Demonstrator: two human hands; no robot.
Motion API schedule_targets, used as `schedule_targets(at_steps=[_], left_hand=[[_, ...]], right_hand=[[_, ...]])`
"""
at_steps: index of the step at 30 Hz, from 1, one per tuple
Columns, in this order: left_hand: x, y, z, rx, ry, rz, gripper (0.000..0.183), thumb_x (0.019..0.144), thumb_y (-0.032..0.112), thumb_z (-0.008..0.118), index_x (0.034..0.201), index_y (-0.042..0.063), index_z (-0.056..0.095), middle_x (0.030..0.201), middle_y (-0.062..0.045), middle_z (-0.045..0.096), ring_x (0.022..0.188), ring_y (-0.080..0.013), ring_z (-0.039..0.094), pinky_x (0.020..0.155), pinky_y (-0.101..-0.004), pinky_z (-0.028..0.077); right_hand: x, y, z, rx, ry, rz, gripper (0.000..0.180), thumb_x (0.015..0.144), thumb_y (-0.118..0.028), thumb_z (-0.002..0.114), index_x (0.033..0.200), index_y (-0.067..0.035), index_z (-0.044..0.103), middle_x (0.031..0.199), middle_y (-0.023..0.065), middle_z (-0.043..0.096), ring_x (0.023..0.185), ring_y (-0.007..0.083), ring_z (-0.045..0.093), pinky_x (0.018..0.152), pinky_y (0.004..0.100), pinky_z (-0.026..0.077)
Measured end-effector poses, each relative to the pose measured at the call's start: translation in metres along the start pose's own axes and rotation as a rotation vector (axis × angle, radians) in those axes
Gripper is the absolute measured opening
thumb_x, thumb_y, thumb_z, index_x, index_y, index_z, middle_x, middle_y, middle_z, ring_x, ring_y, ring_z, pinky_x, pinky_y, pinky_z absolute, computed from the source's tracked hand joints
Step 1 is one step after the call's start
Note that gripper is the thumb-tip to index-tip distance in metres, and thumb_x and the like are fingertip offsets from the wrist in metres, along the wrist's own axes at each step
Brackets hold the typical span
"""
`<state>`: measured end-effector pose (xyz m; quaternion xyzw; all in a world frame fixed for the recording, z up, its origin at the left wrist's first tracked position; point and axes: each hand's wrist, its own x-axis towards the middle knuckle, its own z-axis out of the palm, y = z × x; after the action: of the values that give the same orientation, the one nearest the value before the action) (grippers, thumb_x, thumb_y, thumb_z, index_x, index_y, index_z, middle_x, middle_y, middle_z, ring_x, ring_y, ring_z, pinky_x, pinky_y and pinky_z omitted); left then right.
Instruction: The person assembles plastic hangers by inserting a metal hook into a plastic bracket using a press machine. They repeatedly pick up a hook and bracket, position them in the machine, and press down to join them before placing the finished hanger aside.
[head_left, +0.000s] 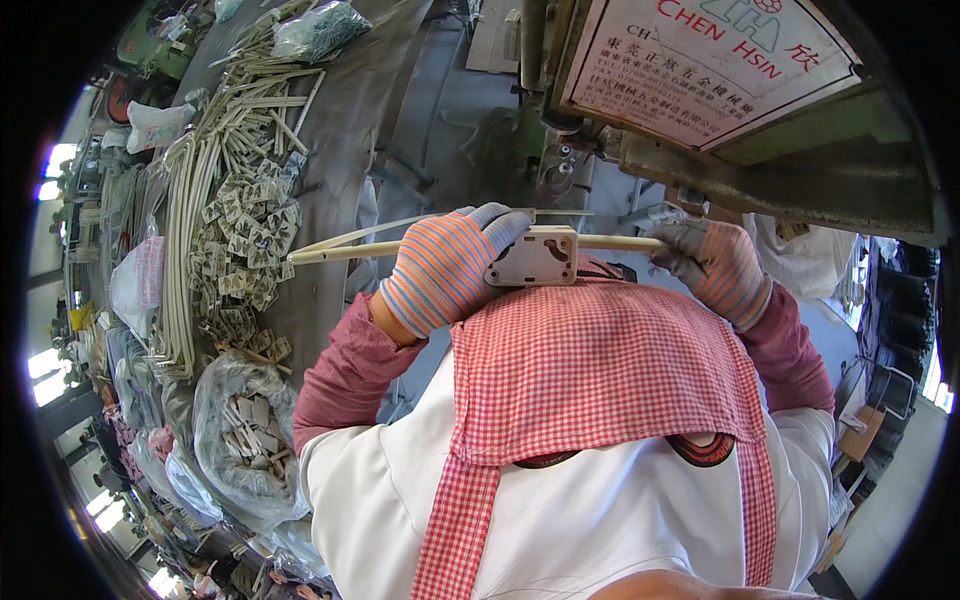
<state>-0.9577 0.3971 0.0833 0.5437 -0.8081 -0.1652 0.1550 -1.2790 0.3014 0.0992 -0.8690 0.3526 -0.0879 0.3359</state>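
My left hand (457, 262), in a striped knit glove, grips a cream-coloured plate-like bracket (536, 256) with cut-outs and screw holes. A long cream rod (345, 252) runs behind or through the bracket, sticking out on both sides; a thinner strip (367, 234) meets it near its left end. My right hand (709, 262), gloved alike, has its fingertips around the rod's right end. Both hands are in front of the red checked apron (600, 360). The left fingers hide part of the bracket and rod.
At the left, a bench (330, 150) bears piled cream rods (187, 240), many small brackets (251, 225) and a plastic bag of small parts (322, 30). A plastic-lined container of pieces (251, 439) is at lower left. A machine with a sign plate (712, 67) overhangs the upper right.
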Motion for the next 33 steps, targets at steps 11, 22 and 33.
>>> schedule_targets(at_steps=[11,22,33], left_hand=[[0.012,-0.011,0.001,-0.013,-0.032,0.086,0.058,0.067,0.027,0.081,0.117,0.005,0.062,0.11,-0.011,0.067,0.088,-0.0336,0.067,0.073,-0.0405,0.056],[0.033,-0.019,-0.004,-0.006,-0.003,0.113,0.061,0.067,0.033,0.082,0.117,0.005,0.062,0.111,-0.012,0.066,0.092,-0.0344,0.066,0.076,-0.0415,0.055],[0.074,-0.042,-0.004,0.181,0.03,0.159,0.049,0.065,0.019,0.076,0.109,0.008,0.06,0.102,-0.006,0.062,0.089,-0.0311,0.063,0.069,-0.0418,0.053]], right_hand=[[0.0,-0.002,0.008,-0.089,0.084,-0.009,0.028,0.083,-0.019,0.077,0.103,0.0,0.075,0.082,0.0163,0.072,0.071,0.0306,0.069,0.067,0.0359,0.055],[0.003,0.015,0.008,0.034,0.12,0.111,0.044,0.09,-0.043,0.07,0.113,-0.006,0.072,0.073,0.0131,0.069,0.062,0.0282,0.062,0.061,0.0357,0.05],[0.011,0.1,0.028,0.183,0.209,0.011,0.047,0.103,-0.035,0.046,0.141,-0.007,0.048,0.131,0.0163,0.056,0.117,0.0331,0.056,0.099,0.0448,0.048]])
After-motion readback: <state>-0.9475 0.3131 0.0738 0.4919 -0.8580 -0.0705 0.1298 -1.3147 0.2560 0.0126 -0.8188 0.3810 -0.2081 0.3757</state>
